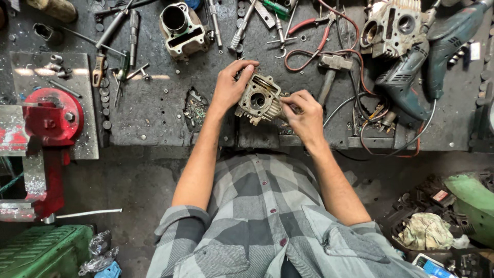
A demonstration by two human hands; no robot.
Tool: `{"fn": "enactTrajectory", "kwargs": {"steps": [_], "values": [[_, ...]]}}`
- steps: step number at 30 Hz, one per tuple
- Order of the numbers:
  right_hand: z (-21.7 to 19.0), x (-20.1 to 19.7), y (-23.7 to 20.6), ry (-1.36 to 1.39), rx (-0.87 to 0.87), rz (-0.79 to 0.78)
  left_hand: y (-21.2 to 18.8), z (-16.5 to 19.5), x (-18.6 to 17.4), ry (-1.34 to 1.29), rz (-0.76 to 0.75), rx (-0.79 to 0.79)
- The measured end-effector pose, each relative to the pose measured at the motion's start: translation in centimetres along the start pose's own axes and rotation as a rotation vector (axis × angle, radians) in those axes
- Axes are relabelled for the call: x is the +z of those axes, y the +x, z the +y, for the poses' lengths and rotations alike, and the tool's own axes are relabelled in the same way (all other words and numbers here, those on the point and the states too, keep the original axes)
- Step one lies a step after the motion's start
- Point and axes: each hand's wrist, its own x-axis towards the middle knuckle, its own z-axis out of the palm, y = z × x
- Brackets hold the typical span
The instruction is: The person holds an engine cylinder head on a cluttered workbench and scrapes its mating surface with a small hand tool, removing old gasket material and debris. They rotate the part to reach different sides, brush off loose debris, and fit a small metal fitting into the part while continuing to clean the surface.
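Cluttered, grimy workbench (149, 113) carries 1 small engine cylinder head (259, 99) at its front edge, gripped by the left hand (230, 85) while the right hand (304, 114) pinches its side, seemingly mid-job, parts scattered.

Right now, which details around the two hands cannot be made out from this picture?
Head view:
- Right hand: a small item at its fingertips, too small to identify.
- Grey finned metal engine cylinder head: its underside faces the bench; the left hand covers its left edge.
- Red bench vise: cut off by the left edge.
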Motion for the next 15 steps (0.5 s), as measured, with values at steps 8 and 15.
{"fn": "enactTrajectory", "kwargs": {"steps": [8, 15], "values": [[0.4, -0.3, 0.1, 0.194, 0.088, -0.199, 0.0, -0.5, 0.1, -0.014, 0.001, 0.009], [-0.3, 0.4, -0.1, 0.123, 0.111, -0.090, -0.3, -1.5, -0.4, -0.120, -0.038, -0.025]]}}
